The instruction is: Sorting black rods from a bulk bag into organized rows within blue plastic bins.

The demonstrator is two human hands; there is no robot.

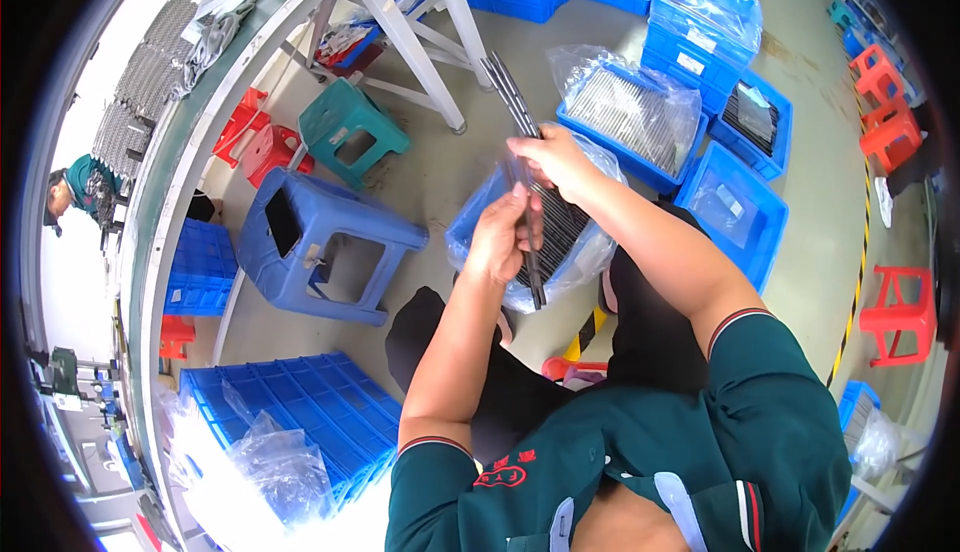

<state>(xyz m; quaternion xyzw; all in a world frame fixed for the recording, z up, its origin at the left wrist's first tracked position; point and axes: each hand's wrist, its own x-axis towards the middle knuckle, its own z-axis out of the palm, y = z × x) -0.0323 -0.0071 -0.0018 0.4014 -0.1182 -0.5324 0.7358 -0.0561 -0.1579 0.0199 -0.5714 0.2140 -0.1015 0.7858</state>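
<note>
A bundle of long thin dark metal strips is held upright over a blue crate. My left hand grips the lower part of the bundle. My right hand closes around it higher up, near the middle. The crate is lined with a clear plastic bag and holds more of the same dark strips. It stands on the floor between my knees, which are in black trousers.
A blue plastic stool and a green stool stand to the left beside a long workbench. Several blue crates with bagged metal parts lie behind. Red stools stand right. Another person works far left.
</note>
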